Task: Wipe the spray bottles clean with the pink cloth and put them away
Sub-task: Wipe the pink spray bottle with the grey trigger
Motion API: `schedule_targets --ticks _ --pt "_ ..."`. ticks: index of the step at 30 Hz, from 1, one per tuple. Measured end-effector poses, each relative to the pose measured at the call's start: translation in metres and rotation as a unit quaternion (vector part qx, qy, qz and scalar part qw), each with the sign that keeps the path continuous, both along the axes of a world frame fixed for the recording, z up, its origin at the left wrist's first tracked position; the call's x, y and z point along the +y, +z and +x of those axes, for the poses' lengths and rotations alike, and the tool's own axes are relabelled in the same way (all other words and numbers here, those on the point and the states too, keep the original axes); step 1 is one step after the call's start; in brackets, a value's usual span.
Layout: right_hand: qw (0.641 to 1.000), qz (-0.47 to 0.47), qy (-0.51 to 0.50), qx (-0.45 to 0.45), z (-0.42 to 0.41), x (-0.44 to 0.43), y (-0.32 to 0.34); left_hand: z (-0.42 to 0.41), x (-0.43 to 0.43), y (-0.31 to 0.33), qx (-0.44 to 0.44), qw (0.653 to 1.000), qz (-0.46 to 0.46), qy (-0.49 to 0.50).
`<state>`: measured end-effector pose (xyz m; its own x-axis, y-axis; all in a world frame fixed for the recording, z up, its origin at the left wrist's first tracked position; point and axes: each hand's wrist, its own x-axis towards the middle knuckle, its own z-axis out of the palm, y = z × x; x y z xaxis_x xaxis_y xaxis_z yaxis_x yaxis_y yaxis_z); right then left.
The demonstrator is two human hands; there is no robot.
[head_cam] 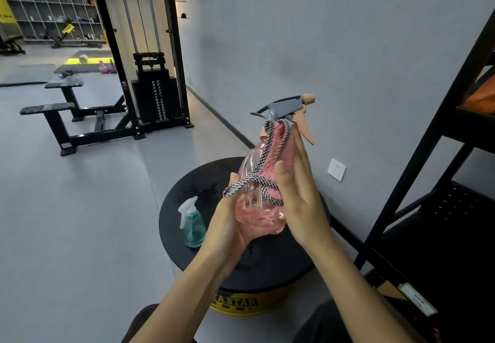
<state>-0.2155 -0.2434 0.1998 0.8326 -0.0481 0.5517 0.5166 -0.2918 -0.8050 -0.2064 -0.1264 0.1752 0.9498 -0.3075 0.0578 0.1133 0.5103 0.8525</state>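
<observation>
Head view, and here's the pink bottle (254, 214), up in the air between both hands, above the round black stand (187, 182). The left hand (227, 227) cups the base, fingers curled round the far side, gripping it. The right hand (300, 195) lies flat, fingers straight, pressing the pink cloth (276, 152) against the bottle's side from shoulder to belly.

That bottle is clear tinted plastic, bulbous and ribbed, glossy. It looks thin-walled and light, likely to flex if squeezed and slick where damp. Best held low at the fat base or by the neck, not by the gray sprayer head (286, 107) with its tan nozzle and long trigger, which could squirt or snap. How much liquid is inside, I can't tell.

The cloth is soft and fluffy, edged in black-and-white checked trim that loops loose across the front. It could snag on the trigger.

Waiting its turn: the small green bottle (193, 225), upright on the stand, white trigger on top. The black shelf rack (428, 142) stands to the right, a likely home for both.
</observation>
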Motion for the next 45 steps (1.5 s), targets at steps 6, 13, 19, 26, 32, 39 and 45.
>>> schedule_targets --ticks 6,13,19,26,32,39,45 --pt "0.999 0.003 0.034 -0.01 -0.019 0.0 -0.029 0.003 0.011 0.005 -0.006 1.0 0.006 -0.007" --pt "0.992 0.092 0.087 0.013 -0.021 0.0 -0.017 -0.002 0.005 0.004 -0.024 0.999 0.019 -0.02" --pt "0.992 0.126 0.029 0.001 -0.004 -0.001 -0.002 0.0 -0.003 0.002 -0.012 0.999 -0.006 -0.029" --pt "0.992 0.072 0.106 0.011 -0.035 0.0 -0.027 0.01 0.012 0.008 -0.036 0.999 0.001 0.005" --pt "0.995 0.093 0.033 0.026 -0.013 0.002 0.002 0.002 -0.001 -0.003 -0.041 0.999 -0.006 -0.024" --pt "0.996 0.065 0.056 0.007 -0.021 0.002 -0.016 0.008 0.005 0.004 -0.034 0.999 0.005 -0.009" --pt "0.998 0.04 0.051 -0.002 -0.026 0.007 -0.035 0.008 0.007 0.006 -0.021 1.0 0.012 0.002"
